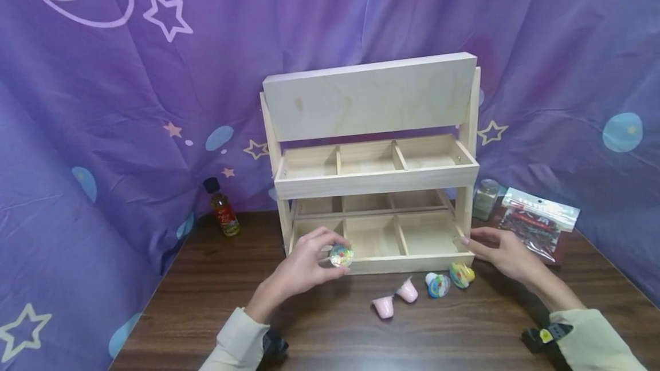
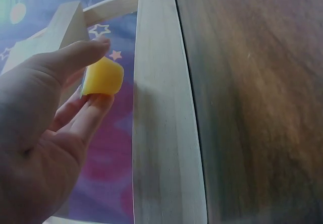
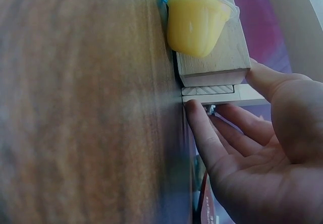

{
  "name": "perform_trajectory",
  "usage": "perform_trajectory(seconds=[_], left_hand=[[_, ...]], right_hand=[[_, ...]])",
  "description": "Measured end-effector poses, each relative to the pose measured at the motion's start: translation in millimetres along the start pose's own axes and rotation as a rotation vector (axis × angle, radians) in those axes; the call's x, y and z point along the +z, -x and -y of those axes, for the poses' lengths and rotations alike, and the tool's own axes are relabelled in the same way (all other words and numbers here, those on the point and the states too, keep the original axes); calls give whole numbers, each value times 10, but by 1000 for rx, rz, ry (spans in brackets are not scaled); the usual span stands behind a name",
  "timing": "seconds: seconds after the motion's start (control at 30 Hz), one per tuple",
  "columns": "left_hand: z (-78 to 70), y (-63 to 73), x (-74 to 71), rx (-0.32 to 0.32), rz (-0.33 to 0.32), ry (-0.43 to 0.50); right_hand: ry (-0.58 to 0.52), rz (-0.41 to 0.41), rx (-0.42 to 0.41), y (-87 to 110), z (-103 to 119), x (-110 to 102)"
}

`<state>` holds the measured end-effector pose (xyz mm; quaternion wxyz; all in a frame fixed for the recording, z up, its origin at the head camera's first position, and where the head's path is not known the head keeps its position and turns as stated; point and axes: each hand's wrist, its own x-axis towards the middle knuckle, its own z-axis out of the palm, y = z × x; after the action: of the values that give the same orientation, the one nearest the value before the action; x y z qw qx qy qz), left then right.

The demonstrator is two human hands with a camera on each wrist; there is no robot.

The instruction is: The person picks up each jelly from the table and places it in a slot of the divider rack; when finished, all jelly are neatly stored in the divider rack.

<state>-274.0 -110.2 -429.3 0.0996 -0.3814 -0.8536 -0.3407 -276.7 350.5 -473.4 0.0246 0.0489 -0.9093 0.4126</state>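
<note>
A pale wooden two-tier rack (image 1: 368, 99) stands on the table, each tier divided into compartments. My left hand (image 1: 307, 259) pinches a yellow jelly cup (image 2: 105, 76) between thumb and fingers, in front of the lower tier's left compartment. Its printed lid faces the head camera. At the rack's lower right corner, my right hand (image 1: 507, 253) grips the wood, thumb on one side and fingertips on the outer side. Near that hand lies a yellow jelly cup (image 3: 196, 24). Beside it are a white jelly cup (image 1: 438, 285) and two pink ones, one nearer (image 1: 384, 307) and one farther (image 1: 407, 291).
Behind the rack hangs a purple curtain (image 1: 216, 62) with stars. A dark-capped bottle (image 1: 224, 213) stands at the table's back left. To the rack's right are a glass jar (image 1: 485, 199) and a clear-and-red plastic packet (image 1: 538, 225).
</note>
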Motion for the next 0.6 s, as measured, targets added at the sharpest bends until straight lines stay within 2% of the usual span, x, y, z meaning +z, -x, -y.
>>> perform_trajectory(seconds=[0.1, 0.37, 0.6], left_hand=[[38, -36, -11, -17, -21, 6], [176, -150, -63, -121, -69, 10], [324, -218, -48, -171, -48, -26]], right_hand=[[-8, -6, -12, 1, -6, 9], [16, -7, -7, 5, -9, 0], [-55, 8, -9, 7, -24, 16]])
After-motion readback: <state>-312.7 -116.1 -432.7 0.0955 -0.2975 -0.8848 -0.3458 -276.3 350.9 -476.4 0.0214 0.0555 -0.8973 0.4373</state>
